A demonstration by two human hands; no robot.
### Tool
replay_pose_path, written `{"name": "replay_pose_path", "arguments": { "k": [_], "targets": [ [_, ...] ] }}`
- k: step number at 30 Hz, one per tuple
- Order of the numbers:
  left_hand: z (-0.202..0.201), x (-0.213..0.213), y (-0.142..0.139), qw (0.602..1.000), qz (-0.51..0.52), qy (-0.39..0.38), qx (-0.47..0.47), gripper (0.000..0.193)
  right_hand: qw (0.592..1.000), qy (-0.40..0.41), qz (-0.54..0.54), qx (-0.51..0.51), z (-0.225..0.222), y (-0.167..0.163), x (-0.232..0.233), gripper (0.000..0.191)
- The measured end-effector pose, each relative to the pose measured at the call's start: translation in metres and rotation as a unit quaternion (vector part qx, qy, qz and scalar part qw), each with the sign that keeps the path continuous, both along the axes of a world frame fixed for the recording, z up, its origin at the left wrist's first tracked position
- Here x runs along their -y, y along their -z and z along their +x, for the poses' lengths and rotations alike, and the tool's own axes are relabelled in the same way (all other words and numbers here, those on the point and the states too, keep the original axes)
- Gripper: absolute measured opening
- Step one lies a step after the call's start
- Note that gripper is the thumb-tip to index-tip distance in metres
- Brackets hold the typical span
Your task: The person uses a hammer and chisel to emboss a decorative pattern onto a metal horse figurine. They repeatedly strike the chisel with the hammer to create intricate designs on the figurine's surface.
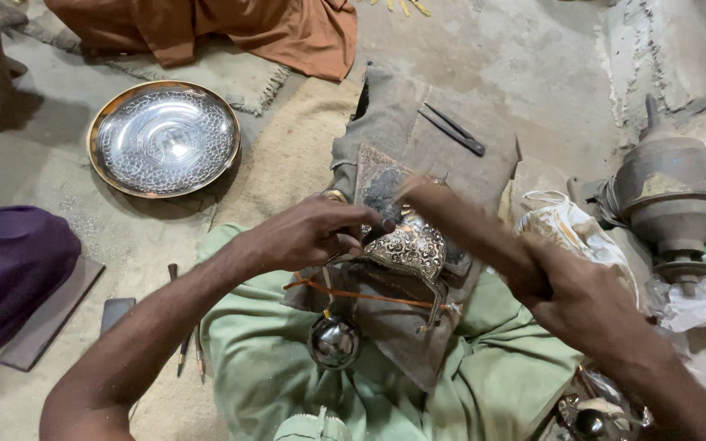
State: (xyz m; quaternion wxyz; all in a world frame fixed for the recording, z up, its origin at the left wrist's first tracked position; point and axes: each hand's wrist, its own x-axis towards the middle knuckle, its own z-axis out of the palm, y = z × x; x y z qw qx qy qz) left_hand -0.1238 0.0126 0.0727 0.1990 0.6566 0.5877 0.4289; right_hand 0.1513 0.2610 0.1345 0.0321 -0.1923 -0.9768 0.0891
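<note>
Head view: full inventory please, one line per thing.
embossed metal piece: 1, silver, on the grey cloth on the lap
engraved round tray: 1, silver with brass rim, floor upper left
grey cloth: 1, spread from lap to floor
pointed tool: 1, dark, on the cloth's far end
metal ball: 1, shiny, on the lap
metal vessel: 1, dull grey, right
orange cloth: 1, top
purple cloth: 1, left
left hand: steadies the embossed piece
right hand: grips a blurred tool over it
</note>
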Motion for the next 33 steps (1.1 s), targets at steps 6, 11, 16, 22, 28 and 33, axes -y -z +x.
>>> {"name": "replay_pose_path", "arguments": {
  "k": [6,11,16,22,28,33],
  "targets": [
    [-0.004,-0.005,0.004,0.998,0.031,0.041,0.036,0.046,0.996,0.059,-0.060,-0.032,0.005,0.006,-0.001,0.058],
    [-0.006,-0.004,0.010,0.999,0.018,0.012,0.026,0.045,0.994,0.050,-0.044,-0.089,0.008,0.009,-0.008,0.065],
    [-0.004,-0.005,0.015,0.999,0.030,-0.012,0.009,0.040,0.993,-0.023,0.044,-0.105,0.006,0.004,-0.010,0.058],
    [-0.007,-0.009,0.016,0.999,0.022,0.000,0.032,0.043,0.991,-0.037,0.050,-0.122,-0.001,-0.001,-0.005,0.059],
    [-0.007,-0.008,0.020,0.998,0.050,-0.017,0.032,0.046,0.994,-0.024,0.056,-0.089,-0.007,-0.011,-0.007,0.060],
    [-0.009,-0.009,0.024,0.999,0.027,-0.025,0.038,0.037,0.990,-0.073,0.095,-0.072,-0.014,-0.017,-0.004,0.062]
  ]
}}
